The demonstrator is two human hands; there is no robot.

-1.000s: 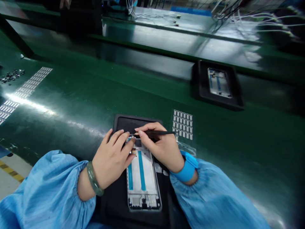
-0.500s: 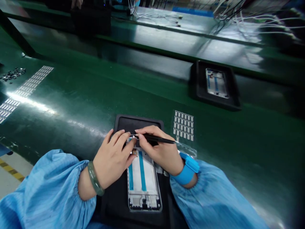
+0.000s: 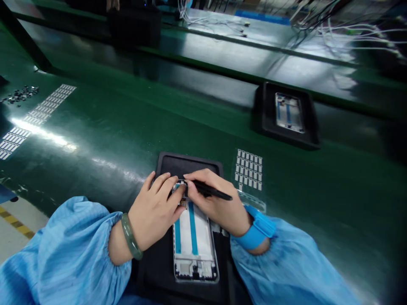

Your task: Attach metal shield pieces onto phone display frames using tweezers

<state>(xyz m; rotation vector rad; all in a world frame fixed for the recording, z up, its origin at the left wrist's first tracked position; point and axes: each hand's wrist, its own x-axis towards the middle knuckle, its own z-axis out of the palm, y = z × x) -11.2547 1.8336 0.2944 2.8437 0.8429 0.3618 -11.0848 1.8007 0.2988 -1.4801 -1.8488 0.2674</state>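
Heads down over fine work, we lean in at a green workbench, where a phone frame lies in a black tray by the bench's near edge. The frame sits below the tray's far edge, its length running toward us, with blue strips down its pale face.

Our left hand is spread, its index finger and thumb resting at the frame's far left corner and closed round nothing we can make out. Our right hand pinches a slim black tool, aimed at the frame's far edge; its tip is too small to read clearly.

Precision, we judge, depends on steadiness here: the left fingertips should brace the frame without covering the spot, and the right hand does best resting lightly, guiding the tool from the fingers rather than the wrist. Too hard a press could shift the frame or mark the small parts at that end.

Just beyond the tray's right edge lies a sheet of pale labels; farther off, near the bench's far edge, a second tray holds another frame.
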